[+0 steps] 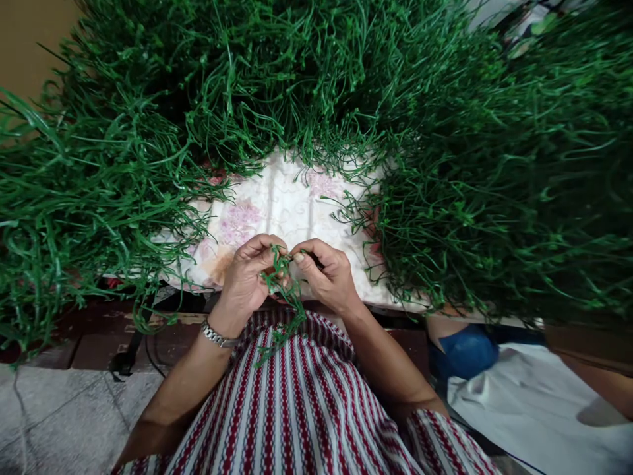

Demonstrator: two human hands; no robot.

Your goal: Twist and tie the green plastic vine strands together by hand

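Note:
Both hands meet over the near edge of a floral cloth (pixel 291 204), close to my striped top. My left hand (pixel 250 274) is closed, thumb and fingers pinching a green plastic-looking sprig (pixel 291 300) that dangles down over my lap. Thumb and forefinger of my right hand (pixel 329 270) are pressed together at the sprig's upper end, touching or nearly touching the left fingertips. What exactly lies between the right fingertips is too small to make out. A metal watch band circles my left wrist.
Large heaps of similar green sprigs lie at the left (pixel 99 198), along the back (pixel 297 66) and at the right (pixel 494 198) of the cloth. Beside me at the right sits another person, with a blue-covered knee (pixel 469 349) and pale grey cloth (pixel 534 402) showing.

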